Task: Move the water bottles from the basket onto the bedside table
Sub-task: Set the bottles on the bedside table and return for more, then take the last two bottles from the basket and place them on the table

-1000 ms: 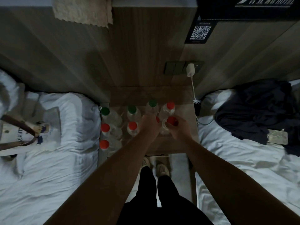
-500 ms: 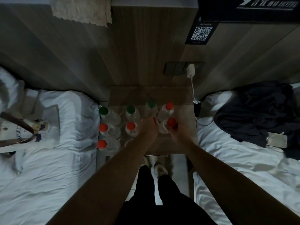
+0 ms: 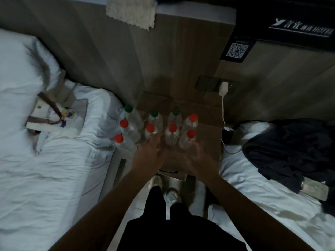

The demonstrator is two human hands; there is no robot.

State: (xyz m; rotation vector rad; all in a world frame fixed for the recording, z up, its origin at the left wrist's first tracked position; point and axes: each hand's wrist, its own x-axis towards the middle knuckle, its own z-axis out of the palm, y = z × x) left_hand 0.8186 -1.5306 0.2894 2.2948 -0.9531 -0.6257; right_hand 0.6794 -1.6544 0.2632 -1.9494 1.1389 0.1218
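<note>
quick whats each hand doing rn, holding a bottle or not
Left hand: open, fingers stretched toward a red-capped bottle, gripping nothing.
Right hand: open, fingers spread, motion-blurred, holding nothing.

Clear plastic water bottles [image 3: 155, 122], matt wood bedside table [image 3: 208, 134], creased white cloth bedsheet [image 3: 45, 169]

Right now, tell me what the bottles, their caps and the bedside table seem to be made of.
Bottles: probably clear plastic, glossy; the see-through walls show faint highlights.
Caps: opaque plastic by the look, red or green, smooth.
Bedside table: wood or wood-look laminate, matt brown; the dim light leaves it open.
</note>
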